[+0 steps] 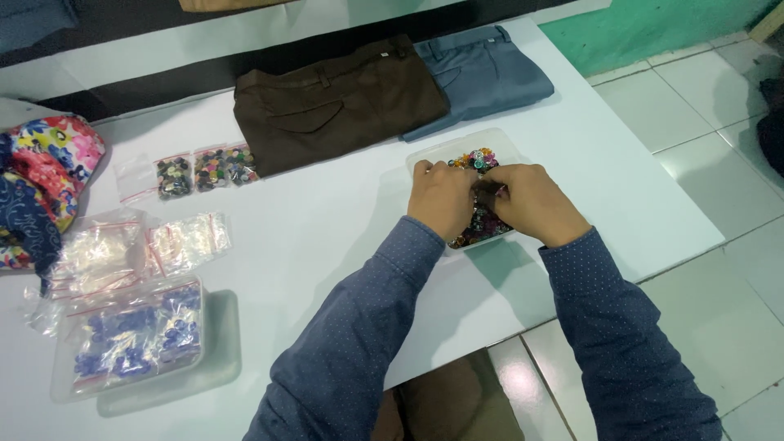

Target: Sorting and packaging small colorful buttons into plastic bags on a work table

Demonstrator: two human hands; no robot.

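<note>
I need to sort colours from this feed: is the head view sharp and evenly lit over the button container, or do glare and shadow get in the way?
Head view: light is soft and even on the white table; the left hand and right hand cover most of the clear container, casting a faint shadow toward the viewer; buttons look slightly soft; glare shows on the floor tiles, not the container.

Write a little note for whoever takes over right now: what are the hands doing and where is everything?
Left hand and right hand: both together over the clear tray of mixed buttons, fingers among them; whether either has a grip on one cannot be seen.
Small button bags lie by the folded brown trousers; blue trousers beside.
Blue-button bag near left.
Done or left: unclear.
</note>
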